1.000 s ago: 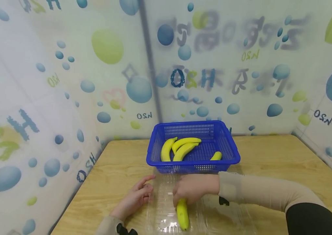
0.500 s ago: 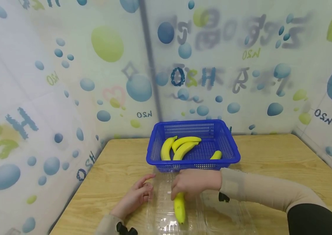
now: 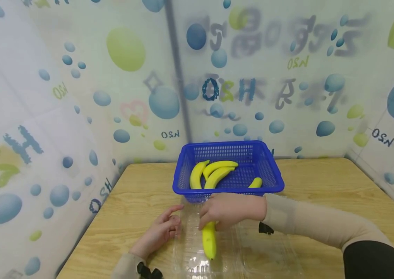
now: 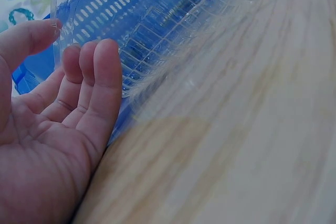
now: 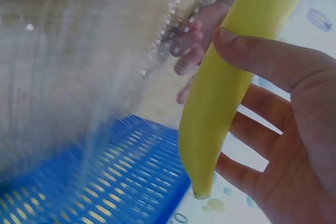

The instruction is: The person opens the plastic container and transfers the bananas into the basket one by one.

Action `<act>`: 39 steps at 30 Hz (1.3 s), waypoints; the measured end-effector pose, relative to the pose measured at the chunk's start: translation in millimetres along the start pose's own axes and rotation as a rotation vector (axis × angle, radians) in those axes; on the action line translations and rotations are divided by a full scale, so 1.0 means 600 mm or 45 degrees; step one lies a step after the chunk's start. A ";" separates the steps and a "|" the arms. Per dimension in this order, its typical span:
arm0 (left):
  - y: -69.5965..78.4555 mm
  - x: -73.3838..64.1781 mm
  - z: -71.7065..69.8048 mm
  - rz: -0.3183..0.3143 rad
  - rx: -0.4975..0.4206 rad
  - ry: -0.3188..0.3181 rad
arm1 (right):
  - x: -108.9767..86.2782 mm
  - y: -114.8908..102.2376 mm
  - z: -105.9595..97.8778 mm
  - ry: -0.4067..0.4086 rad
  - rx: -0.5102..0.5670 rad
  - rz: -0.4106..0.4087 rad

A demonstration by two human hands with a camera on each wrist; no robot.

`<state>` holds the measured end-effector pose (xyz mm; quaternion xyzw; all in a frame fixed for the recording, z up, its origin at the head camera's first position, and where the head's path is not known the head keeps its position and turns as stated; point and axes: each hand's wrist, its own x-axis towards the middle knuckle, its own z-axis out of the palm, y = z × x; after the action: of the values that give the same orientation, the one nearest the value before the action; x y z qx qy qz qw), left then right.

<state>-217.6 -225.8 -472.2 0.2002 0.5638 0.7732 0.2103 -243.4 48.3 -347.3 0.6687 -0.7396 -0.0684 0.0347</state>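
Note:
My right hand grips a yellow banana over the clear plastic container. In the right wrist view the thumb lies across this banana with the fingers behind it. At the container's left side is my left hand, its fingers loosely bent. The left wrist view has these fingers close against the transparent wall; whether they press on it I cannot tell. Behind the container, a blue basket holds several bananas, one of them partly hidden by the front rim.
A wooden table carries everything. The container's clear lid half lies folded out to the right, under the right forearm. Patterned curtain walls enclose the table's back and sides.
My right hand has moved the banana away from me and slightly left, toward the container's far end. The left hand has stayed beside the container.

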 end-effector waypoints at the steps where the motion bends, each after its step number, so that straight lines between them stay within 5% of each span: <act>1: 0.000 0.000 0.000 -0.001 0.000 -0.001 | -0.001 0.000 -0.005 0.005 -0.006 0.001; 19: 0.000 -0.001 -0.005 -0.012 0.005 0.001 | -0.025 0.030 -0.087 0.075 0.002 0.088; 39: -0.002 0.000 -0.003 -0.015 -0.005 0.010 | -0.049 0.120 -0.098 0.164 0.039 0.272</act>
<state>-218.4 -227.0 -473.7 0.1934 0.5643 0.7738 0.2129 -302.7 81.5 -277.1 0.5895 -0.8038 -0.0098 0.0790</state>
